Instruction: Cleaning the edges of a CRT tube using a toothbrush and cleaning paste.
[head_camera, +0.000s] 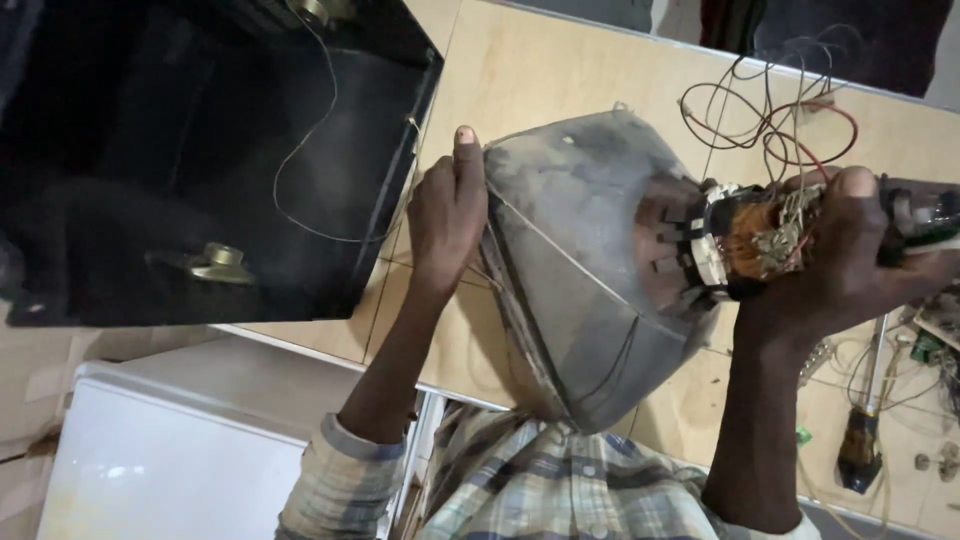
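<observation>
At the far left, a black open housing (200, 160) lies on my pale wooden bench (540, 70), its hollow side facing up at me. Inside it I count two brass-coloured fittings: one (222, 263) low near the front wall, one (318, 10) at the top edge, partly cut off. A single thin wire (300, 150) loops across the dark interior. Nothing else shows in it. Below the housing, off the bench edge, sits one white box-like surface (180, 460).

My left hand (445, 215) comes next. Its grip is flat and open, fingers stretched upward, the palm pressed against the left rim of one grey, dusty picture tube (580, 250). The tube is raised over the bench just in front of my checked shirt (530, 490), its wide face turned to the left and its funnel narrowing to the right.

At the narrow neck sits one copper-wound coil (750, 235) with a white collar. My right hand (850, 260) has its grip closed firmly around this neck and coil, fingers wrapped over the top.

Above that hand, a tangle of red, white and dark wires (780, 110) lies on the bench; I cannot count them. At the far right lie one tool with a dark handle (860, 450) and part of a green circuit board (925, 345).
</observation>
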